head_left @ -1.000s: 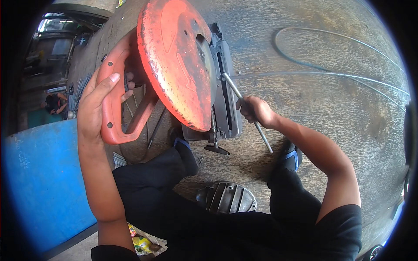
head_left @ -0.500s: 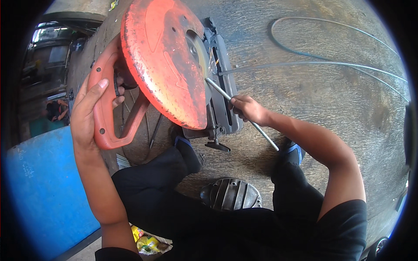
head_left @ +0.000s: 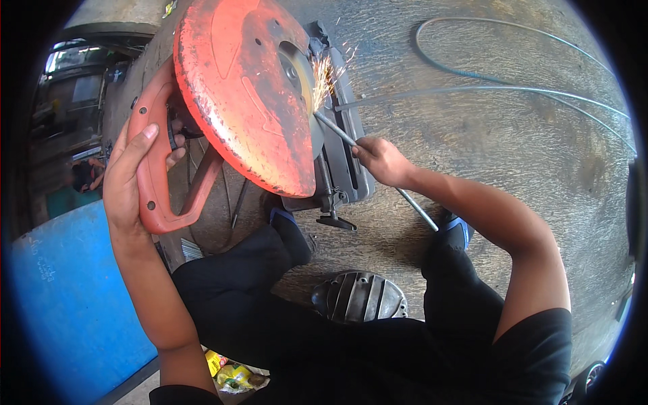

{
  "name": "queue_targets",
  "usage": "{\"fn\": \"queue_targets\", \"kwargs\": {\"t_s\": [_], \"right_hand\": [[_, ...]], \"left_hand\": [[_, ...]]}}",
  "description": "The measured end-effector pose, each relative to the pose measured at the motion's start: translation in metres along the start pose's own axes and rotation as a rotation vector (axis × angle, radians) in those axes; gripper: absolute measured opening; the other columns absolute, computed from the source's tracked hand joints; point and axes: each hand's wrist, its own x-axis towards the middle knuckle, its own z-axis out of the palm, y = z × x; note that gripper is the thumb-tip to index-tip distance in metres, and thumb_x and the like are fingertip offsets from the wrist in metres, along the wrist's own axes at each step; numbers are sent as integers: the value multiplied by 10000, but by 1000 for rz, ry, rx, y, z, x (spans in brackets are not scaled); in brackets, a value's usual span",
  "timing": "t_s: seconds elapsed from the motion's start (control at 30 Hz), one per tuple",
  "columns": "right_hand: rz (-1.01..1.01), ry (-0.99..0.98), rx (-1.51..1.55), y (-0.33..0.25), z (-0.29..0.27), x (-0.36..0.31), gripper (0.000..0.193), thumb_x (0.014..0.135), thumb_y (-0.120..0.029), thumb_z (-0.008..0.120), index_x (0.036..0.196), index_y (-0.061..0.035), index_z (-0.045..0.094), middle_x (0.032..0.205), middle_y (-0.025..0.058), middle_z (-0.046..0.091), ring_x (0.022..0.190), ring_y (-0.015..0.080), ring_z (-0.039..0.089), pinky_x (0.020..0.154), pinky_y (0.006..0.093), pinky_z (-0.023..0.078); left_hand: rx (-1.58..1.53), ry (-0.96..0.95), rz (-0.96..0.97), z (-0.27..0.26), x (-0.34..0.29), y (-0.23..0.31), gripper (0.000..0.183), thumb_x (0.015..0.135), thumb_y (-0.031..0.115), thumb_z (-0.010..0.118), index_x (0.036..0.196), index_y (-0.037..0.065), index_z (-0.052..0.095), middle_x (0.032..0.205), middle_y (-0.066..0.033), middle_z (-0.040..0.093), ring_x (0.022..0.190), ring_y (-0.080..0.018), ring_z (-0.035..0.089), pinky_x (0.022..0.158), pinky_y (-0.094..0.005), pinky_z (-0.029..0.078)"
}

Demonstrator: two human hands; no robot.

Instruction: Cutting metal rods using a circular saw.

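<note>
My left hand [head_left: 131,172] is wrapped round the red D-shaped handle of a chop saw [head_left: 236,101], with its fingers at the trigger. The saw's large red guard is scuffed and partly covers the cutting disc [head_left: 304,77]. In my right hand [head_left: 381,160] a thin metal rod [head_left: 334,128] is gripped, its far end against the disc's edge. Orange sparks [head_left: 324,77] spray up from that contact. The rod's other end slants down toward my right foot. Beneath the disc lies the saw's dark base [head_left: 349,135], with a clamp handle [head_left: 336,221] at its near end.
A long bent metal rod [head_left: 486,89] curves over the worn floor at right, one end by the saw base. A ribbed metal casting [head_left: 361,297] sits between my legs. At left are a blue panel [head_left: 74,290] and, farther off, another person [head_left: 88,175]. Yellow wrappers [head_left: 233,374] lie below.
The sparks have grown from a faint trace to a bright spray. The saw head and my left hand have shifted slightly left; my right hand and the rod have moved a little up and left.
</note>
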Motion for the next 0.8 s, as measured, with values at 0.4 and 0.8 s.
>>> {"fn": "queue_targets", "kwargs": {"t_s": [0.4, 0.8], "right_hand": [[-88, 118, -122, -9, -4, -2, 258, 913, -239, 528, 886, 4, 608, 785, 252, 620, 802, 441, 600, 735, 503, 471], [-99, 195, -110, -8, -11, -5, 241, 892, -216, 559, 941, -4, 661, 707, 234, 612, 714, 380, 629, 688, 444, 497]], "left_hand": [[14, 3, -5, -1, 1, 0, 495, 914, 179, 535, 1358, -7, 422, 1217, -100, 557, 951, -159, 590, 827, -295, 496], [-15, -19, 23, -6, 5, -6, 518, 905, 198, 550, 1360, -12, 421, 1249, -119, 544, 1046, -178, 570, 890, -318, 464]]}}
